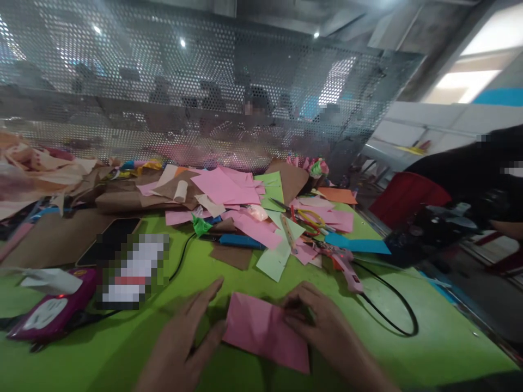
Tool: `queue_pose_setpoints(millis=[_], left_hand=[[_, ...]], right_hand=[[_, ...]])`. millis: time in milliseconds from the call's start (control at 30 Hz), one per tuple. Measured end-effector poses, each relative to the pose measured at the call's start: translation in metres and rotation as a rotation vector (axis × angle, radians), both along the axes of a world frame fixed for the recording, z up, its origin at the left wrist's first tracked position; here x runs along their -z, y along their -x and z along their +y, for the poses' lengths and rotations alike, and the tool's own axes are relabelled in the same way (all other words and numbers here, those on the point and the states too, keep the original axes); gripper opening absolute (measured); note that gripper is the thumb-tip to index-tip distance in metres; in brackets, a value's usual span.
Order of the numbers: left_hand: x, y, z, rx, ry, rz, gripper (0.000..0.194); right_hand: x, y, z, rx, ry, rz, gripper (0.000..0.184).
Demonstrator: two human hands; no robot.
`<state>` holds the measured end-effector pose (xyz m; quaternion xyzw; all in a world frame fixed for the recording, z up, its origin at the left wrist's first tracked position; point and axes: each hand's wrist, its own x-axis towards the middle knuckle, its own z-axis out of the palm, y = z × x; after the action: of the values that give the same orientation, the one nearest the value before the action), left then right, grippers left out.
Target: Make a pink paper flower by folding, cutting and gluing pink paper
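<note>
A creased pink sheet of paper (261, 329) lies tilted just above the green tabletop, between my two hands. My left hand (186, 332) is open at its left side, fingers stretched forward and the thumb tip near or touching the paper's edge. On the opposite side, my right hand (316, 318) has its fingers curled in a pinch at the upper right edge of the sheet. Beyond the right hand rests a pink glue gun (347, 269) with a black cord. Scissors with red and yellow handles (308, 220) lie among paper scraps farther back.
Pink sheets (229, 188), brown paper (49, 239) and green pieces pile up toward a perforated metal screen (196, 81). A blue utility knife (241, 240) lies mid-table. At left are a dark phone (110, 239) and a purple device (61, 310) with a cord. Another person sits at right.
</note>
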<state>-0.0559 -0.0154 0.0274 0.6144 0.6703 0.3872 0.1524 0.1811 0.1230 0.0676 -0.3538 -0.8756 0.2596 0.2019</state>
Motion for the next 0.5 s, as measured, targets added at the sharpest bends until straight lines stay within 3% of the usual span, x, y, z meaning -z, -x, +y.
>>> queue_pose_setpoints(millis=[133, 233, 367, 500], left_hand=[[-0.004, 0.002, 0.02, -0.032, 0.087, -0.397, 0.049], [-0.017, 0.003, 0.033, -0.017, 0.112, -0.635, 0.054], [-0.041, 0.003, 0.051, -0.061, 0.159, -0.947, 0.058], [-0.058, 0.001, 0.073, 0.051, 0.151, -1.297, 0.061]], right_hand=[[-0.006, 0.006, 0.007, -0.056, 0.058, 0.077, 0.009], [-0.015, 0.014, 0.012, -0.069, 0.013, 0.123, 0.007], [-0.032, 0.03, 0.016, -0.076, -0.315, 0.197, 0.01], [-0.047, 0.052, 0.02, -0.168, -0.614, 0.21, 0.013]])
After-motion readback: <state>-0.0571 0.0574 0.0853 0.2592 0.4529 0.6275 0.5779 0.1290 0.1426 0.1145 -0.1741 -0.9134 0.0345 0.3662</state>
